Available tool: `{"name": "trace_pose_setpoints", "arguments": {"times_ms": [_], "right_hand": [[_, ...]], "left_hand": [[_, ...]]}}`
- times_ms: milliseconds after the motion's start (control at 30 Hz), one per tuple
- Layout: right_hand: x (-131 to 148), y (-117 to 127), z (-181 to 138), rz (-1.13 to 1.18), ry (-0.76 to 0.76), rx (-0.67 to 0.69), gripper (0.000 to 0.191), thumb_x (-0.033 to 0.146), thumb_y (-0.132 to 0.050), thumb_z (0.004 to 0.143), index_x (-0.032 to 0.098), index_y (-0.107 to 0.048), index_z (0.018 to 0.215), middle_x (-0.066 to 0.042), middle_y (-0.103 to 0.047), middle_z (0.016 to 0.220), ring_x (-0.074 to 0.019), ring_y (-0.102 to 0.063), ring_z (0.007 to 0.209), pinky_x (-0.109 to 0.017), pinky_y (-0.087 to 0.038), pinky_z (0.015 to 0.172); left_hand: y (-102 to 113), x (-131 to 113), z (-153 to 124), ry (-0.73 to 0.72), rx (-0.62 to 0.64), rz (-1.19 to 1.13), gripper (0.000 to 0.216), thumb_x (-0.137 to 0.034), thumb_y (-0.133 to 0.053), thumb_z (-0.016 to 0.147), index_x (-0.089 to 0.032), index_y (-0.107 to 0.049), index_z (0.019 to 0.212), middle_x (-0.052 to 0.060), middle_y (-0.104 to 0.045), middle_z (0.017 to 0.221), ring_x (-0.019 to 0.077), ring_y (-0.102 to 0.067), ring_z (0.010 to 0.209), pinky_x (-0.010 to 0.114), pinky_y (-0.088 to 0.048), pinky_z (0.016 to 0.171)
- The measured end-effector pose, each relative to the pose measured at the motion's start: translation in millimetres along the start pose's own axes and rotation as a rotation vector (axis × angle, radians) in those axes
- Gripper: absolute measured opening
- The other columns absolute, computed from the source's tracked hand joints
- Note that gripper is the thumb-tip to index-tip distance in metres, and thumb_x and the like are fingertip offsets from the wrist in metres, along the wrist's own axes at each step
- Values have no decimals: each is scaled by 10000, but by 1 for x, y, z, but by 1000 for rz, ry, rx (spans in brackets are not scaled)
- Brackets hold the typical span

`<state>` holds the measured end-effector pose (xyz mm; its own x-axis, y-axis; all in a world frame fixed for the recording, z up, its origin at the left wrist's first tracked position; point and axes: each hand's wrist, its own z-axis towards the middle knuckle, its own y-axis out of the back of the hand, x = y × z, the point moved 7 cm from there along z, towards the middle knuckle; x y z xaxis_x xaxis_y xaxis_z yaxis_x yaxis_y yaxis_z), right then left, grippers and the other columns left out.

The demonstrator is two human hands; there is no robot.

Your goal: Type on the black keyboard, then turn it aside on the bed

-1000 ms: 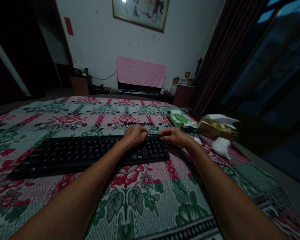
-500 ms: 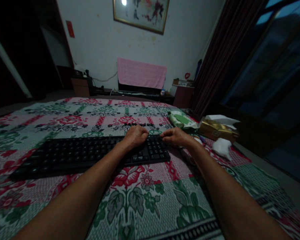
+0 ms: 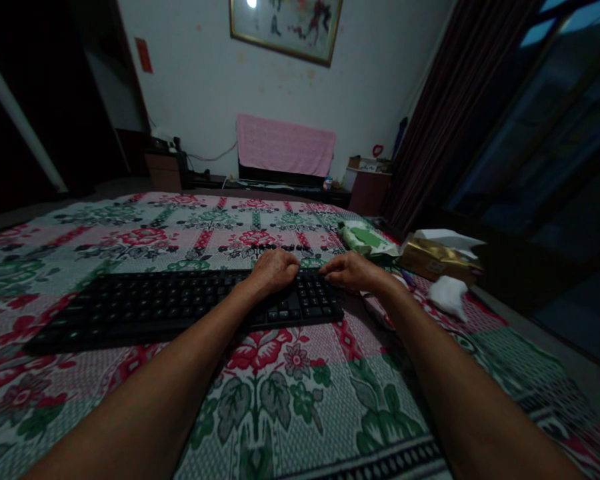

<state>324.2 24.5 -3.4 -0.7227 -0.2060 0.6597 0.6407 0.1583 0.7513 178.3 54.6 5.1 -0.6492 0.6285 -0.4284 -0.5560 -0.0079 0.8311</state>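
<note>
hands (image 3: pixel 276 270) | at keyboard (image 3: pixel 153 301) | placement unchanged | view shifted slightly

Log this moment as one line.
left hand: over black rectangular keyboard | right hand: at keyboard's far right corner | keyboard: on red-and-green floral cloth

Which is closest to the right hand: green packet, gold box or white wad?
The green and white packet, just beyond the right hand; the shiny gold box and crumpled white wad lie farther right.
</note>
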Motion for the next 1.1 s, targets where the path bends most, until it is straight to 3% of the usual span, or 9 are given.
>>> {"name": "trace_pose_setpoints", "arguments": {"times_ms": [467,667,867,1100], "right_hand": [[-9,-2,0,116,-93,-16,276,323,-557,612,104,-633,763,0,-556,566,-56,-415,450,-177,-321,423],[-10,-6,-1,115,-181,-31,280,363,-529,625,102,-599,698,28,-465,471,-43,-340,392,-176,-263,379],[-6,-7,3,24,-117,-60,185,272,-492,631,113,-569,686,33,-470,514,-44,-360,428,-172,-278,414],[-9,-9,5,34,-26,-63,170,289,-476,633,129,-533,633,41,-453,516,-51,-361,453,-172,-286,439]], "left_hand": [[-3,0,2,-21,12,87,275,-259,-422,680,-217,-652,826,5,-641,817,134,-547,787,204,-377,723],[-3,-1,1,-7,18,124,277,-263,-414,689,-234,-648,834,-4,-637,853,135,-546,807,209,-381,730],[-3,-3,0,-32,17,129,280,-249,-406,696,-230,-647,837,6,-637,861,145,-548,809,224,-382,718],[2,-1,1,-16,30,51,278,-246,-403,704,-209,-647,831,-3,-643,843,123,-557,770,199,-391,708]]}}
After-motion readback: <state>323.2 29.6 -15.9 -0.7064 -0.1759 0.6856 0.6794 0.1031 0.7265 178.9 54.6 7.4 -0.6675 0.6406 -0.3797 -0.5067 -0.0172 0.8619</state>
